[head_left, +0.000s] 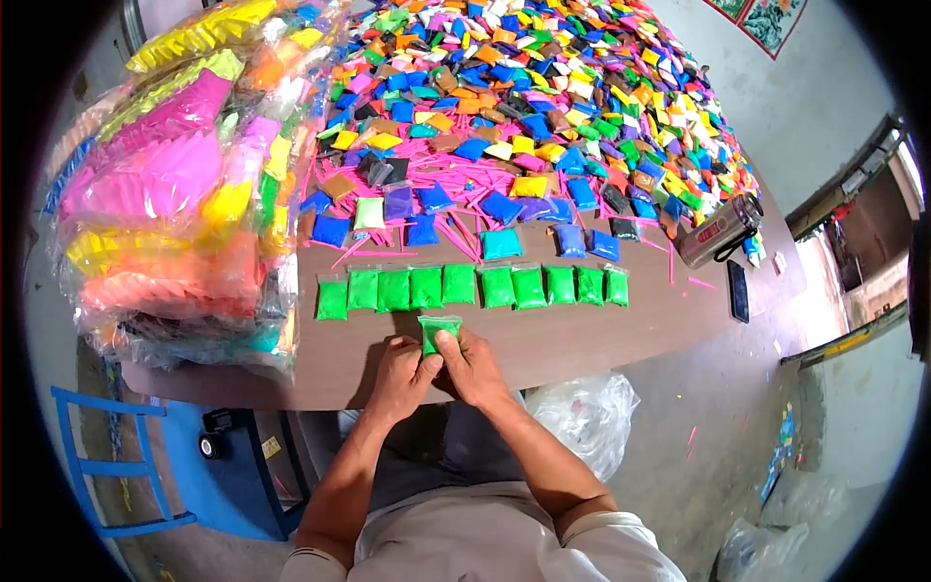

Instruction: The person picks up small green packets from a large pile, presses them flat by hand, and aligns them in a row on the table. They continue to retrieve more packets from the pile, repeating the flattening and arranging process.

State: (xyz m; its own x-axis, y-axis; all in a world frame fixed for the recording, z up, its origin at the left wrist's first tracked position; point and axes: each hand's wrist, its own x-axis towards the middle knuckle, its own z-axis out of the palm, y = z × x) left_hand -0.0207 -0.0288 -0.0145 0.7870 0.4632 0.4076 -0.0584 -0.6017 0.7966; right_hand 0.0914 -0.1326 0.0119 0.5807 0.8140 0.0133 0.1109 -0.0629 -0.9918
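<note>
Between my two hands, close to the table's front edge, is a small clear packet with green filling (438, 332). My left hand (401, 373) grips its lower left side, fingers curled behind it. My right hand (471, 365) holds the right side, its thumb pressed on the front. Just beyond lies a row of similar green packets (426, 288), side by side with a few small gaps. A teal packet (501, 243) and several blue packets (570, 241) lie behind that row.
Colourful packets (543, 73) and pink sticks (436, 175) are heaped across the table (543, 339). Large bags of coloured packets (165, 194) stand at left. A steel flask (722, 231) and a phone (739, 291) lie at right. A blue chair (107, 466) and plastic bag (587, 417) are below.
</note>
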